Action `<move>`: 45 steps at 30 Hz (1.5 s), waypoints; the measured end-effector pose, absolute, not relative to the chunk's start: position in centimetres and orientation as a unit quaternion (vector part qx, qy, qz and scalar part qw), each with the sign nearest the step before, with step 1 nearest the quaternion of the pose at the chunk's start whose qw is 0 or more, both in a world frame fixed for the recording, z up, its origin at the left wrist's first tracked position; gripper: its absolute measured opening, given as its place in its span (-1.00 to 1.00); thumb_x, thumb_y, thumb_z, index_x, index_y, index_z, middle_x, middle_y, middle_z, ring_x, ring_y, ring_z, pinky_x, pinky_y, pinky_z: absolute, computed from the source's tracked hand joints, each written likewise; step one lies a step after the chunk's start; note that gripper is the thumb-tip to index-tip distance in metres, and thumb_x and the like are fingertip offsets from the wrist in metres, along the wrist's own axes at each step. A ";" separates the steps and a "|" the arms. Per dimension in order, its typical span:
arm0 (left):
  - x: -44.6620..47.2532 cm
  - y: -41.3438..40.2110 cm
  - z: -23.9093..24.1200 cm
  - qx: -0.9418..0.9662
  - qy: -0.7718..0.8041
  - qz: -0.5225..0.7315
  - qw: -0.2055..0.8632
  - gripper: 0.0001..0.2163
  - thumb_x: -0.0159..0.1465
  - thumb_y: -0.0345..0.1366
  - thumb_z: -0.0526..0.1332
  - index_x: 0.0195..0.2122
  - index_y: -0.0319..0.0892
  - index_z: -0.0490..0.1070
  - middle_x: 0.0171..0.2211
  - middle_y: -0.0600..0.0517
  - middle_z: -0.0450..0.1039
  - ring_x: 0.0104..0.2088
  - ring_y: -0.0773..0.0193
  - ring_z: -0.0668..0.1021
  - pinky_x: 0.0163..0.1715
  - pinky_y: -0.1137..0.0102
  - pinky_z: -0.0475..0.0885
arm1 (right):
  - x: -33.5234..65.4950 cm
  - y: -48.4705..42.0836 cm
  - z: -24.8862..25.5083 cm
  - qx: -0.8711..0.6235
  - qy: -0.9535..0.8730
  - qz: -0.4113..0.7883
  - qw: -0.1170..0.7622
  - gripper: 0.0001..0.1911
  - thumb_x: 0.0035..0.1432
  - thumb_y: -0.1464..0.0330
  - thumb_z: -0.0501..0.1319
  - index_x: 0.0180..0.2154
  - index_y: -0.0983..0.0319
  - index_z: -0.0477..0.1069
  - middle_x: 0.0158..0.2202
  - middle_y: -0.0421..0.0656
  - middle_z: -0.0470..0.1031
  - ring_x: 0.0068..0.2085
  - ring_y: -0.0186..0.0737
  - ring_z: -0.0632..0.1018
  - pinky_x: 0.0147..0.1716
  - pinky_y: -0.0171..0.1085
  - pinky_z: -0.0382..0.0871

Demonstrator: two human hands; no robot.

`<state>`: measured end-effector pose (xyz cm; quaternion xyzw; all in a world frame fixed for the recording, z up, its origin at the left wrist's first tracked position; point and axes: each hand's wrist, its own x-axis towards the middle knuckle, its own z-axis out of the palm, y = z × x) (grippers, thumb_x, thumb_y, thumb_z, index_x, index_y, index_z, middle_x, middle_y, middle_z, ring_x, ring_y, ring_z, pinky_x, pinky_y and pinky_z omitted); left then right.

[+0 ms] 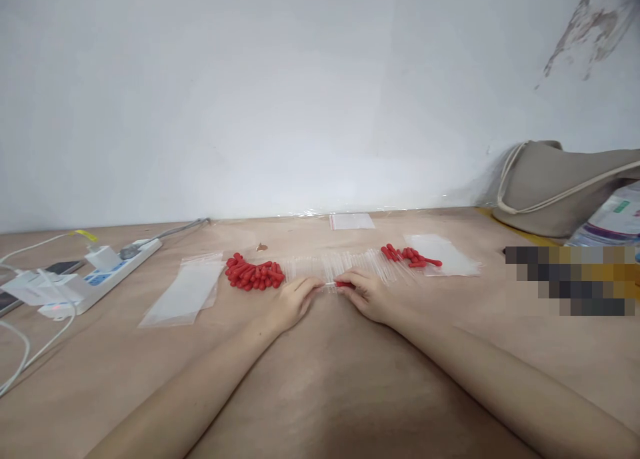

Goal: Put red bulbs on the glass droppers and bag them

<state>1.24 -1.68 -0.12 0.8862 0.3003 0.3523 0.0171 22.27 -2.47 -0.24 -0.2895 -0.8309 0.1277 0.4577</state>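
Note:
My left hand (297,301) pinches one end of a thin clear dropper tube (329,284). The fingers of my right hand (367,295) are closed on a red rubber bulb (344,284), which meets the tube's other end between the two hands. How far the tube sits inside the bulb is too small to tell. Behind both hands lies a row of clear dropper tubes (345,262), side by side. Left of them is a heap of red rubber bulbs (254,274). A smaller group of red bulbs (413,256) rests to the right, some with clear tubes attached.
Clear plastic bags lie at the left (181,292) and right (447,256), and a small zip bag (353,221) near the wall. A power strip (107,279) with chargers and cables occupies the left side. At the right are a grey bag (560,186) and a plastic bottle (613,216).

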 end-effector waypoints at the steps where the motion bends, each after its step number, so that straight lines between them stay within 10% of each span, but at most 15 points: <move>1: 1.1 -1.6 -0.2 0.888 0.292 0.356 0.010 -0.80 0.26 -0.41 -0.04 -0.19 -0.18 0.32 -0.29 -0.04 0.43 -0.24 0.29 0.47 -0.27 0.40 0.40 | 22.3 -2.5 -0.3 -0.287 -0.831 0.128 0.460 -0.81 0.14 0.36 0.04 -0.21 0.21 0.36 -0.33 -0.11 0.40 -0.33 -0.28 0.43 -0.34 -0.26 0.36; 32: 1.4 -1.3 -0.8 0.908 0.186 0.368 -0.071 -0.64 0.11 -0.58 0.01 -0.10 -0.16 0.35 -0.24 -0.02 0.46 -0.30 0.31 0.49 -0.32 0.41 0.42 | 22.7 -2.4 -0.8 -0.273 -0.878 0.099 0.380 -0.81 0.14 0.37 0.04 -0.25 0.26 0.37 -0.43 -0.13 0.34 -0.40 -0.31 0.38 -0.41 -0.33 0.29; 45: 1.4 -1.4 -0.1 0.884 0.287 0.355 -0.099 -0.84 0.21 -0.34 0.11 -0.21 -0.19 0.39 -0.42 0.01 0.46 -0.40 0.30 0.43 -0.38 0.39 0.29 | 23.4 -2.1 0.0 -0.329 -0.836 0.159 0.410 -0.83 0.08 0.32 0.12 -0.27 0.24 0.37 -0.38 -0.13 0.44 -0.37 -0.29 0.44 -0.35 -0.29 0.31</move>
